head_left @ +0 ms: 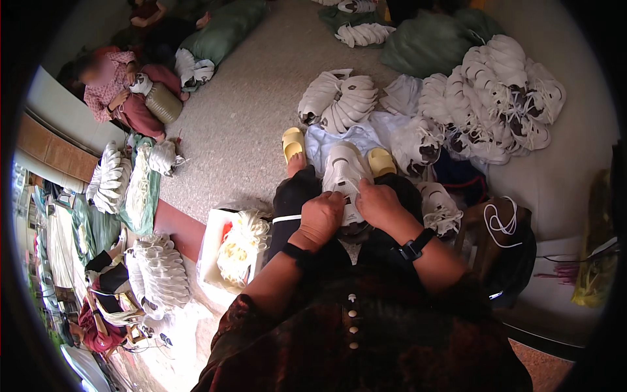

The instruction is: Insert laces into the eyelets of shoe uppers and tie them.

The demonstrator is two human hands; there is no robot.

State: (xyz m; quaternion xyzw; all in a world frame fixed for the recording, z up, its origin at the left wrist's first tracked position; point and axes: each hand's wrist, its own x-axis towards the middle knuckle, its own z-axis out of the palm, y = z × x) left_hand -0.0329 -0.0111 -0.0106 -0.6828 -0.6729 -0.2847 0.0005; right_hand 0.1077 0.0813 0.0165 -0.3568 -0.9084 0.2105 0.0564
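Note:
A white sneaker upper point(346, 163) lies between my knees, its toe pointing away from me. My left hand point(323, 219) is closed in a pinch at the left side of its lacing. From the other side my right hand point(380, 204) bends over the upper, thumb and fingers pinched near the eyelets. The thin white shoelace between my fingertips is mostly hidden. A white strand point(286, 219) crosses my left thigh beside the left hand. Under the toe spreads a pale cloth point(313, 145).
An open box of cream laces point(241, 251) stands left of my leg. White shoe uppers point(499, 91) are heaped at right; curved stacks point(339, 101) lie ahead. A green sack point(434, 46) sits behind. Another person point(111, 85) sits at far left, holding a white upper.

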